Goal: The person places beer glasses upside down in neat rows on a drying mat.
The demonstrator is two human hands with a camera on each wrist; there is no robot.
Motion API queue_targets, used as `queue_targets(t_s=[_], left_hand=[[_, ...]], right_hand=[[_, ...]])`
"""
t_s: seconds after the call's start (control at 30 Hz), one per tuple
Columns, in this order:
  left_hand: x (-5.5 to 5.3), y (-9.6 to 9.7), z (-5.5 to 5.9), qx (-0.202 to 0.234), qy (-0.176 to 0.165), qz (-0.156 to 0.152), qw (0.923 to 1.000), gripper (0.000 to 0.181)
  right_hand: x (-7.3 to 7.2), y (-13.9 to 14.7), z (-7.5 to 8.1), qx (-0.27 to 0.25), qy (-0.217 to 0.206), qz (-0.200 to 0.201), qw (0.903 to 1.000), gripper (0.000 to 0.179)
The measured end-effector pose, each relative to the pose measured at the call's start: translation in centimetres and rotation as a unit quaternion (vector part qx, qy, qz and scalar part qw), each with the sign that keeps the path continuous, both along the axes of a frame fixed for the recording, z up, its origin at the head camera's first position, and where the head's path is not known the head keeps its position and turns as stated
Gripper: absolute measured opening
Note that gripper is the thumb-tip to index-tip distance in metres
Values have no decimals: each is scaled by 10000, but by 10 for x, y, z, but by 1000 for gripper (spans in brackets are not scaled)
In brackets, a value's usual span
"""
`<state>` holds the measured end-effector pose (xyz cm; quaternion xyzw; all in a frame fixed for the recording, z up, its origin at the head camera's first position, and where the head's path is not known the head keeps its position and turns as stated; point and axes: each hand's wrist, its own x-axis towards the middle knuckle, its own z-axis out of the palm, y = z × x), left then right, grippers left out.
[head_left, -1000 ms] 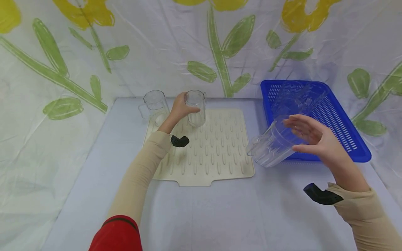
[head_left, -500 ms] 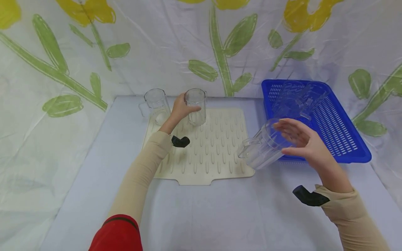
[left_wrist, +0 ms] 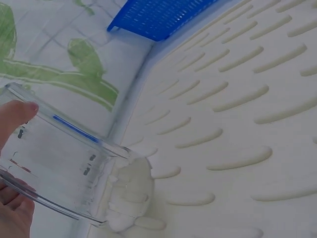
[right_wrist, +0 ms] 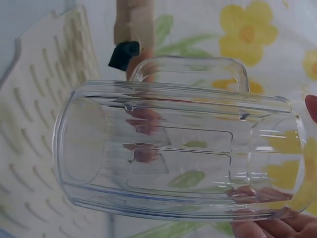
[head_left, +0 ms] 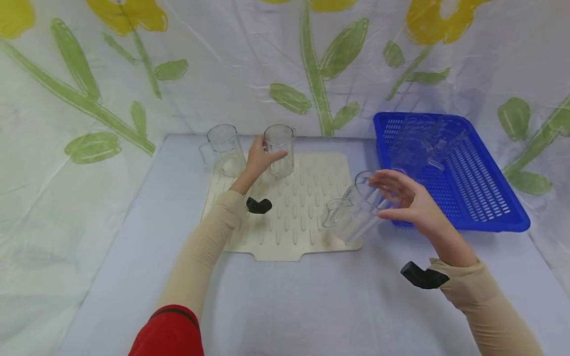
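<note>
The left hand (head_left: 261,160) is gripping the middle mug (head_left: 282,169), with thumb and fingers wrapping its side; this clear mug is standing upright on the far part of the cream mat (head_left: 276,242). The left mug (head_left: 222,141) is standing near it by the mat's far left corner, its handle pointing left. The right hand (head_left: 409,200) is clasping the right mug (head_left: 356,212) near its rim, with the thumb and fingers spreading around it. That mug is tilting, its base pointing down and left toward the mat's near right corner and its handle facing left. The two hands are working well apart.

Beyond the right hand, a blue basket (head_left: 496,178) is sitting on the white counter (head_left: 311,301) and holding more clear mugs (head_left: 418,148), which are overlapping too much for counting. Behind everything, a flowered cloth (head_left: 222,74) is hanging.
</note>
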<state>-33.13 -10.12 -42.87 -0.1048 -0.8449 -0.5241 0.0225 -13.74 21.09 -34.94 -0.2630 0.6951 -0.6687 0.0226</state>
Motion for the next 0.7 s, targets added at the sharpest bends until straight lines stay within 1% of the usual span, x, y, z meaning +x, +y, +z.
queue_targets(t_s=[0.13, 0.23, 0.37, 0.47, 0.53, 0.6, 0.7], left_hand=[[2, 3, -5, 94, 256, 50, 9996, 70], [2, 4, -7, 142, 353, 69, 9993, 70], [3, 5, -11, 320, 300, -11, 9990, 77], [5, 4, -14, 341, 249, 127, 9990, 83], [9, 3, -15, 272, 269, 256, 9989, 84], [15, 3, -15, 235, 328, 355, 9986, 82], [27, 5, -13, 263, 423, 286, 9983, 79]], right_hand=[[-1, -5, -3, 49, -44, -10, 10000, 63], [-1, -7, -5, 113, -90, -9, 9999, 64], [0, -8, -8, 187, -169, -70, 9997, 64], [1, -8, -10, 164, -255, -95, 9995, 64], [1, -9, -11, 109, -296, -79, 9995, 64], [1, -9, -13, 73, -341, -54, 9994, 64], [1, -10, -13, 53, -358, -59, 9993, 64]])
